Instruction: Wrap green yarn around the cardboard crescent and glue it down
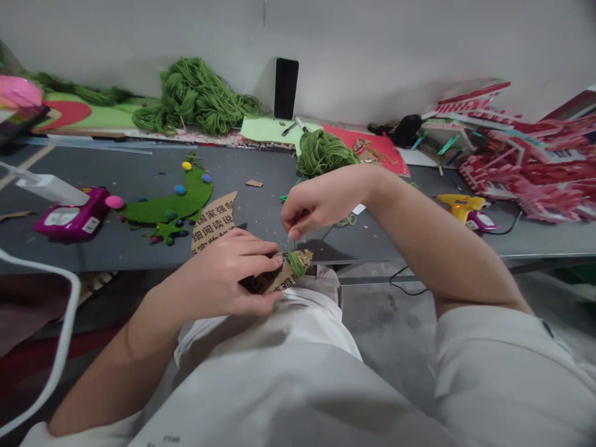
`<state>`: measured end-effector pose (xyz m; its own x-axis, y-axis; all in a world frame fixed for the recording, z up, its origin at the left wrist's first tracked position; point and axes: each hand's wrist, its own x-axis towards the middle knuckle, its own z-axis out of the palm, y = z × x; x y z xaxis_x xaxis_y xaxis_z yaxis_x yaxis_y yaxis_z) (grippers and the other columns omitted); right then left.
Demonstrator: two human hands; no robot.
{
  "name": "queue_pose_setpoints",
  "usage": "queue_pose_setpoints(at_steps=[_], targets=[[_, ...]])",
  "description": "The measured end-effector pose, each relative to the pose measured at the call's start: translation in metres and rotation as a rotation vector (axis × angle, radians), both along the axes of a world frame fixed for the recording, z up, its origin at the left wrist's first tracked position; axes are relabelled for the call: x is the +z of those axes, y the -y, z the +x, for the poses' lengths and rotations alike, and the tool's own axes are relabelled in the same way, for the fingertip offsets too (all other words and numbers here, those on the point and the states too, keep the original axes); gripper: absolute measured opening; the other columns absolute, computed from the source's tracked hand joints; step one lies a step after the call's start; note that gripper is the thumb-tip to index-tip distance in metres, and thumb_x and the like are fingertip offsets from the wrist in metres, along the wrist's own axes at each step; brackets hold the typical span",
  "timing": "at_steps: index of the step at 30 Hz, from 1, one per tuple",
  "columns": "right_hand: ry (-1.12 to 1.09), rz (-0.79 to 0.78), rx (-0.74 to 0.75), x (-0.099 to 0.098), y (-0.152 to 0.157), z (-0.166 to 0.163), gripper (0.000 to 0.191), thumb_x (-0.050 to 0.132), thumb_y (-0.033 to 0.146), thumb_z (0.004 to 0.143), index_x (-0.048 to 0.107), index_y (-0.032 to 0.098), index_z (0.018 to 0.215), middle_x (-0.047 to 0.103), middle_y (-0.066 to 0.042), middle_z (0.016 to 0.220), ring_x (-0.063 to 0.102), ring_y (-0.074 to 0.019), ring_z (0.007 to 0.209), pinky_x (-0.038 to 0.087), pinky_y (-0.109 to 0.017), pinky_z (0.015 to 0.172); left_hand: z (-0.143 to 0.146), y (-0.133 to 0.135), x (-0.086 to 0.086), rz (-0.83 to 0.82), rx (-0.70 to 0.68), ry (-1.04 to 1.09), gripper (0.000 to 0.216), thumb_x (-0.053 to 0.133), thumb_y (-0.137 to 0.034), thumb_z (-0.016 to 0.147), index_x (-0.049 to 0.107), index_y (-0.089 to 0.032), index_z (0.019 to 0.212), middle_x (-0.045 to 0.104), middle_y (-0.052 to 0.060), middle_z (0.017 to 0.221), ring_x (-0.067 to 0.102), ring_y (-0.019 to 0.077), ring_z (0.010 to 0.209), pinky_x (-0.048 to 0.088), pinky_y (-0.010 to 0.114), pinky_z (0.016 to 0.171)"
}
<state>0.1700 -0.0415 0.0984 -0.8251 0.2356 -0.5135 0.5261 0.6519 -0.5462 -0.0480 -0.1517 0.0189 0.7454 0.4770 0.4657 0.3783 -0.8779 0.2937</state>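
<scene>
A curved piece of brown cardboard (215,222) with printed black characters lies under my left hand (223,273), whose thumb and fingers grip it near its right end. Green yarn (296,264) is wound around that end, just short of the shiny tip. Above the winding, my right hand (321,198) is closed in a pinch on a thin strand of yarn running up from the cardboard. Behind this hand sits a bundle of green yarn (326,152). To the left rests a finished-looking green crescent (170,202) with coloured pompoms.
A purple device (74,214) stands at the left, near a white cable (65,347). Along the wall are a large green yarn heap (200,96) and an upright phone (285,89). At right are a yellow glue gun (459,205) and piled red-and-pink pieces (535,171).
</scene>
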Motion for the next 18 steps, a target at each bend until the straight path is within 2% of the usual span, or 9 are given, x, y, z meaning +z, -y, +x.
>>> queue_pose_setpoints(at_steps=[4,10,18], targets=[[-0.016,0.142,0.005,0.006,0.013,0.003,0.021,0.060,0.021,0.095,0.065,0.014,0.076,0.048,0.005,0.061,0.036,-0.0091,0.060,0.029,-0.026,0.062,0.002,-0.001,-0.002,0.007,0.041,-0.021,0.018,0.071,-0.034,0.089,0.072,-0.019,0.098,0.079,0.008,0.104,0.074,0.0226,0.091,0.051,0.038,0.089],[-0.085,0.285,0.004,0.008,0.030,0.005,0.018,0.056,0.017,0.093,0.063,0.016,0.077,0.056,0.002,0.065,0.037,-0.0101,0.060,0.026,-0.028,0.061,0.002,-0.003,-0.004,0.023,0.081,-0.005,0.016,0.071,-0.035,0.088,0.072,-0.022,0.097,0.079,0.006,0.105,0.074,0.0205,0.087,0.052,0.037,0.087],[-0.131,0.482,-0.105,0.010,0.047,0.018,0.016,0.052,0.019,0.095,0.064,0.017,0.083,0.061,-0.002,0.072,0.041,-0.0117,0.062,0.024,-0.029,0.064,0.000,-0.004,-0.001,0.069,0.187,0.021,0.017,0.072,-0.034,0.087,0.074,-0.019,0.095,0.079,0.007,0.104,0.073,0.0195,0.080,0.052,0.035,0.083]])
